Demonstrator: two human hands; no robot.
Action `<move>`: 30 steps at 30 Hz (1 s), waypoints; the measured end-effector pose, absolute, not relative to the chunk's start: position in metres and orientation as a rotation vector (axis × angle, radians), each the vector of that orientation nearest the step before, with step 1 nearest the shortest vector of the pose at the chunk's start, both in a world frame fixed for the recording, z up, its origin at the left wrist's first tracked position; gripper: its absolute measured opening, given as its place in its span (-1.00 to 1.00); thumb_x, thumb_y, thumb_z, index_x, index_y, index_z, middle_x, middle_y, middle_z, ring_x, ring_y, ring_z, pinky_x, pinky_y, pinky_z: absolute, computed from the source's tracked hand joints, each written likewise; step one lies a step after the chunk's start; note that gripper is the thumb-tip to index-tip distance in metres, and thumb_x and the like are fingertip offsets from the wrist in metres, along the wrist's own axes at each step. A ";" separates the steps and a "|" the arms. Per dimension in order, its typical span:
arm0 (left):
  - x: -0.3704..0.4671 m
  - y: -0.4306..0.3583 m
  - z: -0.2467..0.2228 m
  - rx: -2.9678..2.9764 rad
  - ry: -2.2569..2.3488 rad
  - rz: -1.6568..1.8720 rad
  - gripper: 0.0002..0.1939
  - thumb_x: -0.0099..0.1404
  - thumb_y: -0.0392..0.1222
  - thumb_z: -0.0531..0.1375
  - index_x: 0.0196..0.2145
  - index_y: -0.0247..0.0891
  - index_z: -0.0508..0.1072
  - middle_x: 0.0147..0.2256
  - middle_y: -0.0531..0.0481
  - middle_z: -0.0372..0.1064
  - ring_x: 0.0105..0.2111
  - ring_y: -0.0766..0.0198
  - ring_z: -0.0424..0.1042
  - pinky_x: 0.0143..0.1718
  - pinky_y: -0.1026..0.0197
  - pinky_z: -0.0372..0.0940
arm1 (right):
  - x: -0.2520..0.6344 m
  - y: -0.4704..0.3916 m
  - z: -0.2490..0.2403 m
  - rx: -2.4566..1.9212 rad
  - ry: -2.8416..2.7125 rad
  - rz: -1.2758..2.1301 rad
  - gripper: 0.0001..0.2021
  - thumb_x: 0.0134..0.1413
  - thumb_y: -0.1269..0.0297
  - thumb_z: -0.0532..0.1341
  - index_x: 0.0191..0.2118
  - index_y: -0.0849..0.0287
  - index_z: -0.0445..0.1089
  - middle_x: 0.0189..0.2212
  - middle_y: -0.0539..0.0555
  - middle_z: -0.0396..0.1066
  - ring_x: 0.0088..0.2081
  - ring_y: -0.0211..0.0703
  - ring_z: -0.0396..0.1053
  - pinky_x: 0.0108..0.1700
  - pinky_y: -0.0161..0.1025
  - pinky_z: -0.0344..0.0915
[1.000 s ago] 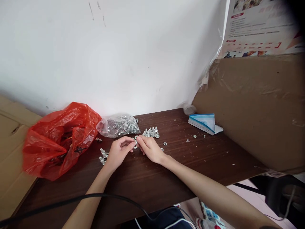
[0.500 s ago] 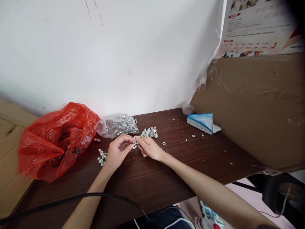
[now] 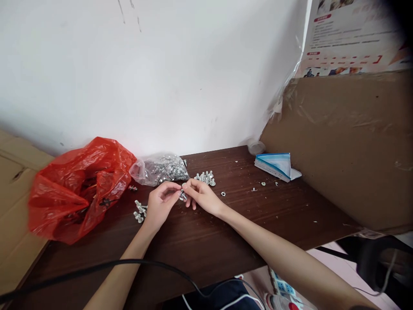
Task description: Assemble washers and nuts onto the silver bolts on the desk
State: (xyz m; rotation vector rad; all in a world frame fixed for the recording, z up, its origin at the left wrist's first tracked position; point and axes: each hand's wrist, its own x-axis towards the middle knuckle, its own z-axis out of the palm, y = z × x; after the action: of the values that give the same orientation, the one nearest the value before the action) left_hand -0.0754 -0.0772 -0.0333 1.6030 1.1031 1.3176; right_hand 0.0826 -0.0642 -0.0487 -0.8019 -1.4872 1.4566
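Over the dark tabletop, a small silvery bolt [image 3: 183, 196] is pinched between the thumb and forefinger of my left hand [image 3: 160, 206]. My right hand [image 3: 204, 197] meets it from the other side, thumb and fingertips closed at its upper end; the fingers partly cover the small parts there. Just behind my right hand stand several bolts [image 3: 205, 178] in a cluster, shanks up. More bolts [image 3: 139, 211] lie left of my left wrist. A single nut [image 3: 223, 193] rests to the right.
A clear plastic bag [image 3: 164, 167] of small metal parts lies against the wall. At left sits an open red plastic bag [image 3: 80, 189]. A folded blue-and-white packet [image 3: 274, 165] lies at back right near cardboard [image 3: 338, 150]. A black cable [image 3: 97, 268] crosses the foreground.
The bolt between my fingertips has turned, and its shank now shows pointing down and right. My right fingers have shifted slightly around it. The view has moved a little.
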 end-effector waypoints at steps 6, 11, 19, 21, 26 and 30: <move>-0.078 -0.076 -0.032 1.585 1.185 1.385 -0.82 0.11 -0.13 0.28 -0.37 -0.29 0.49 -0.35 -0.05 0.47 -0.28 0.22 0.45 -0.18 0.17 0.38 | 0.083 -0.067 -0.046 -0.801 -1.529 1.344 -0.70 -0.07 0.10 0.33 -0.32 0.19 0.32 -0.46 -0.01 0.36 -0.47 -0.29 0.35 -0.54 -0.39 0.30; -0.078 -0.077 -0.031 1.582 1.164 1.385 -0.80 0.05 -0.13 0.32 -0.38 -0.29 0.49 -0.33 -0.04 0.45 -0.25 0.20 0.44 -0.18 0.15 0.38 | 0.082 -0.066 -0.050 -0.820 -1.530 1.248 -0.78 -0.03 0.17 0.30 -0.30 0.19 0.37 -0.42 0.03 0.41 -0.40 -0.25 0.38 -0.39 -0.30 0.37; -0.079 -0.075 -0.035 1.576 1.148 1.325 -0.77 0.04 -0.17 0.32 -0.32 -0.30 0.48 -0.30 -0.06 0.42 -0.25 0.23 0.44 -0.16 0.15 0.41 | 0.085 -0.067 -0.047 -0.860 -1.594 0.974 -0.91 0.01 0.31 0.28 -0.34 0.18 0.43 -0.37 0.06 0.43 -0.34 -0.20 0.41 -0.25 -0.23 0.36; -0.079 -0.074 -0.036 1.574 1.141 1.258 -0.75 0.04 -0.17 0.31 -0.30 -0.30 0.47 -0.30 -0.07 0.44 -0.26 0.22 0.45 -0.18 0.14 0.43 | 0.086 -0.066 -0.046 -0.873 -1.589 0.951 -0.92 0.01 0.30 0.28 -0.35 0.18 0.44 -0.38 0.06 0.44 -0.34 -0.19 0.41 -0.25 -0.23 0.36; -0.078 -0.074 -0.040 1.618 1.137 1.156 -0.73 0.08 -0.18 0.28 -0.24 -0.29 0.44 -0.31 -0.07 0.45 -0.28 0.22 0.46 -0.20 0.14 0.44 | 0.088 -0.064 -0.045 -0.880 -1.598 0.939 -0.90 0.01 0.25 0.30 -0.37 0.16 0.48 -0.38 0.07 0.45 -0.34 -0.17 0.41 -0.27 -0.22 0.35; -0.079 -0.075 -0.043 1.890 1.185 1.116 -0.73 0.16 -0.19 0.22 -0.16 -0.26 0.45 -0.29 -0.05 0.41 -0.32 0.26 0.42 -0.24 0.19 0.41 | 0.089 -0.064 -0.044 -0.874 -1.606 0.941 -0.91 0.01 0.26 0.30 -0.40 0.15 0.50 -0.37 0.07 0.45 -0.34 -0.18 0.40 -0.28 -0.23 0.34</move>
State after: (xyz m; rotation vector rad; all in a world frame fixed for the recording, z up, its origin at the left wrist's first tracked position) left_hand -0.0789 -0.0747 -0.0427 1.8896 1.1852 1.1158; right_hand 0.0888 -0.0645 -0.0438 -0.8736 -1.6062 0.9410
